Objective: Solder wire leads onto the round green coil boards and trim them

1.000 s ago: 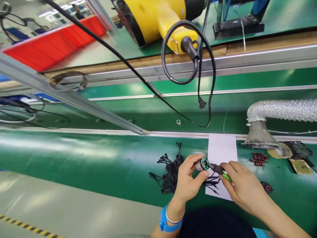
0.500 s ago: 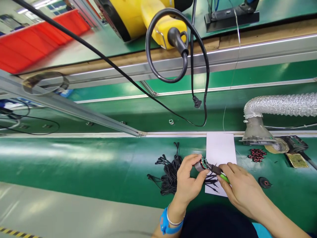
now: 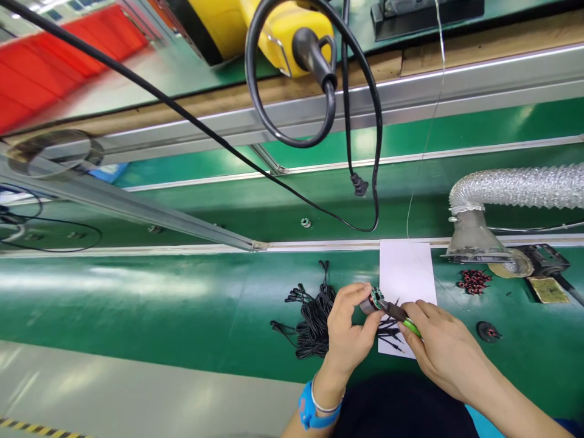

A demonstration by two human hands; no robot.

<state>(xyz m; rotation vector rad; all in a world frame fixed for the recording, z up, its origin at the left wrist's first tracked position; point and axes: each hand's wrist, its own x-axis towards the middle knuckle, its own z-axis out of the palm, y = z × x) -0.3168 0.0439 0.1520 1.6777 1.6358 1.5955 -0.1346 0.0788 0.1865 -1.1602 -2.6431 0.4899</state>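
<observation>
My left hand (image 3: 349,331) pinches a small round motor part (image 3: 371,300), a metal cylinder with a green circuit board on its face. In my right hand (image 3: 435,337) is a pair of pliers (image 3: 396,311) with green handles, its fingers wrapped round them. The jaws touch or nearly touch the board's edge; exactly what lies between them is too small to make out. Left of my left hand lies a bundle of black cables (image 3: 312,319), whose stripped ends reach out beneath my hands onto a white sheet of paper (image 3: 406,267).
To the right are a pile of small red-and-black parts (image 3: 474,281), a dark round piece (image 3: 488,331) and a soldering-iron stand (image 3: 545,267). A fume hood (image 3: 477,240) with a silver duct stands behind. Overhead, a black cable (image 3: 310,143) loops below a shelf rail (image 3: 479,79).
The camera view has shifted slightly, moving the shelf up and left in the picture. Both hands keep their grip, and the pliers stay at the circuit board.
</observation>
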